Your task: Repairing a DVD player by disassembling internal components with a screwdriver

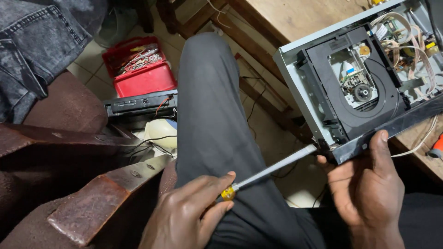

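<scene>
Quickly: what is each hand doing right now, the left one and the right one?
Left hand: closed around the handle of a screwdriver.
Right hand: gripping the front corner of the opened disc player, thumb on its front panel.

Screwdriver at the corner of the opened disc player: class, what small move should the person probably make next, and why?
Probably keep the screwdriver pressed in and turn it. Its tip already meets the front corner of the disc player, the left hand grips the handle, and the right hand steadies the front edge. Whether a screw sits there cannot be seen.
</scene>
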